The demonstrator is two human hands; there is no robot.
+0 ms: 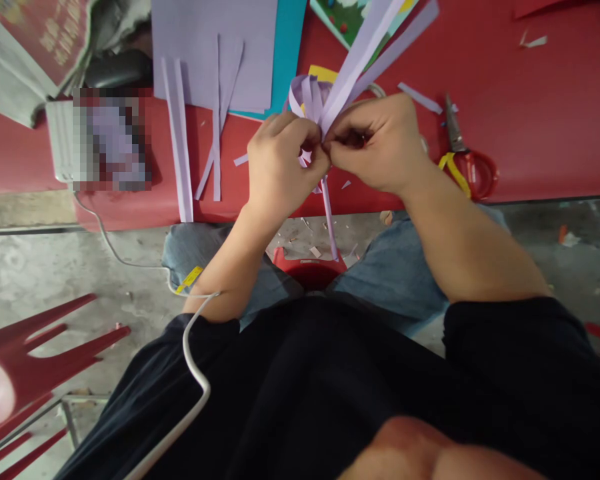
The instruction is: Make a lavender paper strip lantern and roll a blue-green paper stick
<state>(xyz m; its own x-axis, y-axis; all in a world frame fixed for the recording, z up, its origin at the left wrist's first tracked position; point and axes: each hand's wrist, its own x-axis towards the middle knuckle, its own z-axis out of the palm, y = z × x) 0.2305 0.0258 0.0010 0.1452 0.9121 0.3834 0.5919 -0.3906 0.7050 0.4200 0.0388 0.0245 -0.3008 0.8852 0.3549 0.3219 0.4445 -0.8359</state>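
My left hand (280,157) pinches the base of a bunch of looped lilac paper strips (307,93) just above the table edge. Close beside it, my right hand (387,143) is closed with thumb and forefinger on the lower end of a long lilac paper strip (357,57) that slants up to the right. The fingertips of both hands nearly meet there and hide the join. Below them hangs a thin lilac paper stem (330,220). Scissors (455,133) with red and yellow handles lie to the right of my right hand.
Loose paper strips (180,140) lie left of my hands on the red table (530,127). Lilac sheets (213,50) and a teal sheet (291,47) lie behind. A white cable (125,260) runs past my left arm. A red stool (55,340) stands lower left.
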